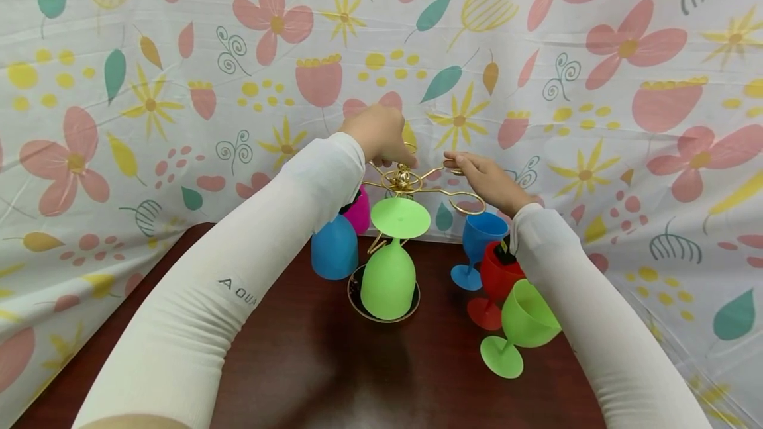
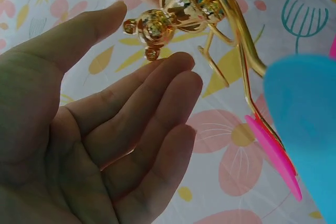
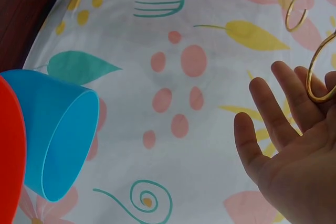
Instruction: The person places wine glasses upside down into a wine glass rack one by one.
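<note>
Gold rack (image 1: 403, 181) was flanked: left hand (image 1: 377, 134) at its finial (image 2: 156, 27), thumb (image 2: 89, 32) and fingers (image 2: 173, 98) parted; right hand (image 1: 491, 182) by a hook (image 3: 308, 85), fingers (image 3: 275, 114) spread.

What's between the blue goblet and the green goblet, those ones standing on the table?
The red goblet stands between the blue goblet and the green goblet, seen in the head view.

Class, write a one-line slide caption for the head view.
Left hand and right hand at a gold rack of upside-down goblets, beside three upright goblets.
</note>
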Available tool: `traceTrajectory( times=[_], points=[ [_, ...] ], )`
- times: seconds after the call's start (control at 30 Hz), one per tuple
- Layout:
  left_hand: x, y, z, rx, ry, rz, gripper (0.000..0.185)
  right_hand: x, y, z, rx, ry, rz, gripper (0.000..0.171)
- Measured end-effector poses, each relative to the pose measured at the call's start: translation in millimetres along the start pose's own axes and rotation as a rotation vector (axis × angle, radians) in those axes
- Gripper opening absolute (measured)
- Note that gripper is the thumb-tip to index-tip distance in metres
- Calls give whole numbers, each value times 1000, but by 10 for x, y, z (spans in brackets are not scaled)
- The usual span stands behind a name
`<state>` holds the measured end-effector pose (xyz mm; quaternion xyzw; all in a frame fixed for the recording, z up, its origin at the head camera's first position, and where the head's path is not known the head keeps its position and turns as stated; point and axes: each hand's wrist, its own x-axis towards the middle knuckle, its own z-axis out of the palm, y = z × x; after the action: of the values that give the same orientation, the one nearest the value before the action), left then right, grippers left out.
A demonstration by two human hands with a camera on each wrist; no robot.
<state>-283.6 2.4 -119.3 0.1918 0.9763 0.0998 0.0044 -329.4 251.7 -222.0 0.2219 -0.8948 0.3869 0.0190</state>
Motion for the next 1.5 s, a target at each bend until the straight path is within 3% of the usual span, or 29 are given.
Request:
traceTrajectory(
  times=[0.97, 1.23, 1.5],
  points=[
    [19, 20, 31, 35, -23, 34, 38, -131, -24, 34, 36, 87, -28, 46],
    [16, 5, 34, 56, -50, 27, 40, -247, -75, 91, -19, 136, 31, 46],
    [12, 1, 31, 71, -67, 32, 40, -366, -140, 139, 27, 139, 52, 43]
  ],
)
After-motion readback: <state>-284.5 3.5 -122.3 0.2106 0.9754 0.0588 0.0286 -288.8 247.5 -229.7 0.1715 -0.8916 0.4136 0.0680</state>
